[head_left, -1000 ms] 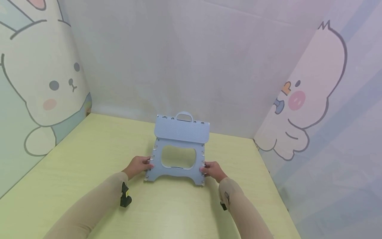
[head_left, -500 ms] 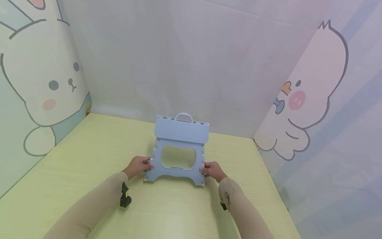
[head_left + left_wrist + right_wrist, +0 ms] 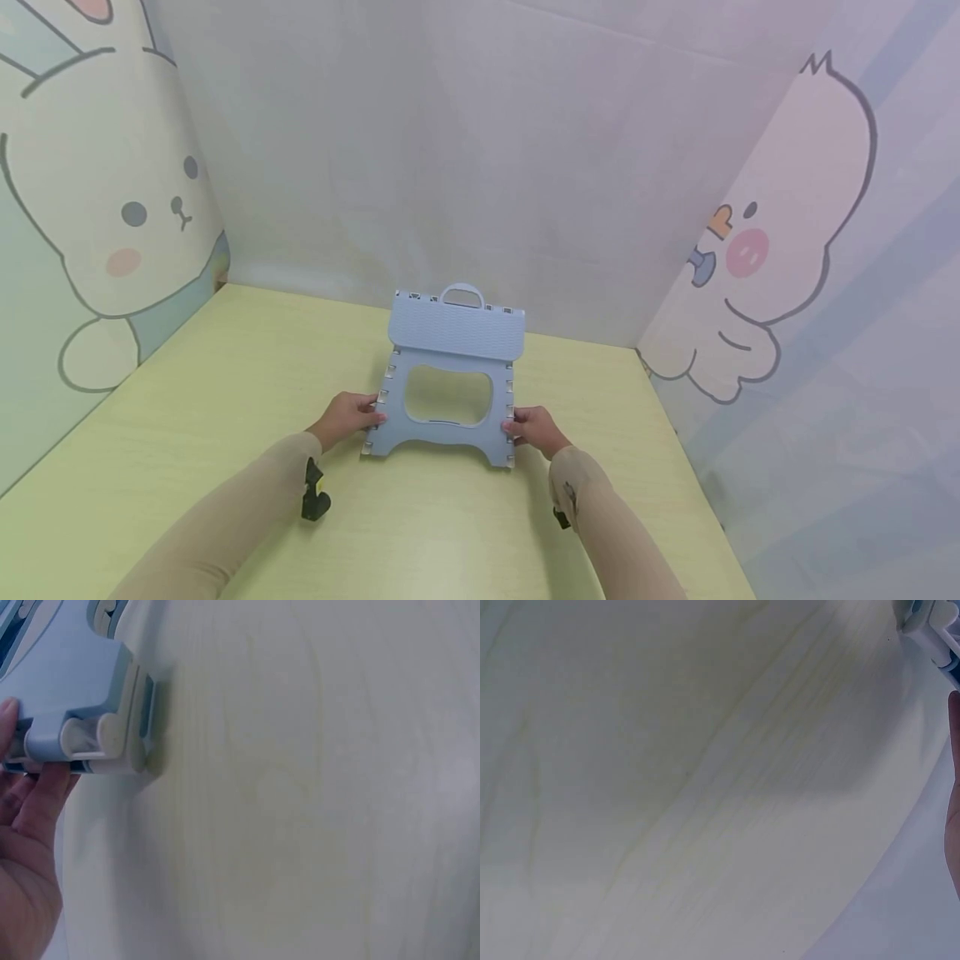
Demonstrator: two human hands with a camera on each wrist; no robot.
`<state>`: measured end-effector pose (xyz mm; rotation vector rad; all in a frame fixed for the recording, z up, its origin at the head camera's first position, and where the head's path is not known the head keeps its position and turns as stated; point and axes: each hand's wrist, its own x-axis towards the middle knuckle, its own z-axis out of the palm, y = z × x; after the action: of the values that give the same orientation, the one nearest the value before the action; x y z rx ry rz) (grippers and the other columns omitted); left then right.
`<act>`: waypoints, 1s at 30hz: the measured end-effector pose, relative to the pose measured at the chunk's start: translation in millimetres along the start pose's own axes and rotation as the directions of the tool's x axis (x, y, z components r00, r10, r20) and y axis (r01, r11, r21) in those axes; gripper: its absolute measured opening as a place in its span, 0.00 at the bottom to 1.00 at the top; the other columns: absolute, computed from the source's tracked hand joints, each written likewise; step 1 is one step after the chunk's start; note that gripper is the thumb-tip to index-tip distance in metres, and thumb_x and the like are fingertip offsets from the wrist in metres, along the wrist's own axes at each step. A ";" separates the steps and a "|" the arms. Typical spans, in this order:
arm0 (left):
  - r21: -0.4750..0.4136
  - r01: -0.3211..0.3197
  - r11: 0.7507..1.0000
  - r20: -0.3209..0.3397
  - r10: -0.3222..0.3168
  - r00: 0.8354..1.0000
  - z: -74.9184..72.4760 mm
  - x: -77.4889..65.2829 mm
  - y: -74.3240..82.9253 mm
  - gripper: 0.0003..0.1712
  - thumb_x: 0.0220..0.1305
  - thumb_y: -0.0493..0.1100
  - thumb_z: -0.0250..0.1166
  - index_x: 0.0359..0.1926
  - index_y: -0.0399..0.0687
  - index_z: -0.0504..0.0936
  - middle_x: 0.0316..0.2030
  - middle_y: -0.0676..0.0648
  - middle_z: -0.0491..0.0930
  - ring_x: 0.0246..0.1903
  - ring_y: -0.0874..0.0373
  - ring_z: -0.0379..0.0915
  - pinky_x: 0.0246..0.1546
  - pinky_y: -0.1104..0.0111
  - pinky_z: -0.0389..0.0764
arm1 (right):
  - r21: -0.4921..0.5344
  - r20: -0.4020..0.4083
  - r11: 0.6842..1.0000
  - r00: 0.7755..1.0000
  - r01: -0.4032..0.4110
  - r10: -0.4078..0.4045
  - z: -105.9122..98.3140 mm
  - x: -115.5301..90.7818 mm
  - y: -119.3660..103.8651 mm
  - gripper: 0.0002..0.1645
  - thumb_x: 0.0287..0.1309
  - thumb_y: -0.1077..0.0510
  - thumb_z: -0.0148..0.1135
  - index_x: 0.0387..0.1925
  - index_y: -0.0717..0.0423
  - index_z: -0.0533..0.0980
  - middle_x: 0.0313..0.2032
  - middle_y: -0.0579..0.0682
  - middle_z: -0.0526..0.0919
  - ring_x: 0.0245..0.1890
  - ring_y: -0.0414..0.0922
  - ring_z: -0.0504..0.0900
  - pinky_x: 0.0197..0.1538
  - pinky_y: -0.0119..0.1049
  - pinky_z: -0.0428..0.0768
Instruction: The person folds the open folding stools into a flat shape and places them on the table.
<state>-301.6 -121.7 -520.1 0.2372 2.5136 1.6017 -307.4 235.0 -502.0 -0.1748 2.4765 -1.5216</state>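
Observation:
A light blue folding stool (image 3: 457,333) stands upright on the table in the head view, folded flat. Its textured top panel and small carry handle are uppermost, and a large opening shows in the leg panel. My left hand (image 3: 347,419) grips its left edge low down, thumb in front and fingers behind. On the opposite edge my right hand (image 3: 540,429) pinches at about the same height. The left wrist view shows the stool's foot corner (image 3: 82,727) close to the table, with fingers under its side. Only a corner of the stool (image 3: 934,630) appears in the right wrist view.
The pale yellow table (image 3: 442,533) extends around the stool. A grey curtain (image 3: 465,167) hangs behind it. Side panels printed with a cartoon rabbit (image 3: 142,192) and a cartoon duck (image 3: 787,192) border the table left and right.
The stool's top has tilted very slightly, its handle sitting a few pixels lower. Both hands keep the same hold and place.

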 end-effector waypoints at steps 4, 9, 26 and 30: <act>-0.011 -0.006 1.000 0.006 0.006 1.000 -0.1 0.5 0.1 0.29 0.58 0.36 0.68 0.57 0.23 0.70 0.47 0.29 0.79 0.45 0.41 0.80 0.40 0.60 0.83 | -0.004 0.008 1.000 1.000 0.002 -0.002 -1.0 1.3 1.0 0.19 0.59 0.68 0.61 0.50 0.78 0.74 0.42 0.68 0.82 0.37 0.53 0.85 0.39 0.43 0.84; -0.004 -0.011 1.000 0.003 0.011 1.000 -0.2 1.0 0.1 0.29 0.58 0.35 0.68 0.57 0.23 0.70 0.46 0.29 0.79 0.45 0.41 0.80 0.39 0.60 0.83 | 0.009 0.016 1.000 1.000 0.006 -0.007 -2.1 2.0 1.9 0.19 0.60 0.68 0.60 0.50 0.79 0.73 0.42 0.69 0.82 0.38 0.55 0.85 0.39 0.45 0.84; -0.012 -0.003 1.000 -0.007 0.003 1.000 0.4 -0.4 0.0 0.29 0.58 0.35 0.68 0.56 0.22 0.70 0.45 0.29 0.80 0.43 0.43 0.81 0.38 0.60 0.83 | 0.005 0.010 1.000 1.000 0.028 -0.028 -1.8 0.3 3.0 0.18 0.60 0.68 0.61 0.49 0.78 0.74 0.40 0.69 0.83 0.37 0.55 0.85 0.38 0.44 0.84; -0.016 0.002 1.000 -0.006 -0.002 1.000 1.2 -1.5 -0.3 0.29 0.58 0.35 0.68 0.56 0.22 0.70 0.43 0.30 0.81 0.42 0.44 0.81 0.39 0.60 0.83 | -0.003 0.010 1.000 1.000 0.019 -0.019 -1.2 0.8 4.7 0.18 0.59 0.67 0.62 0.48 0.78 0.75 0.41 0.68 0.83 0.37 0.54 0.85 0.38 0.44 0.84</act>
<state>-299.9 -121.0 -520.8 0.2276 2.5037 1.6240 -308.4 238.0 -505.8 -0.2062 2.4767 -1.5210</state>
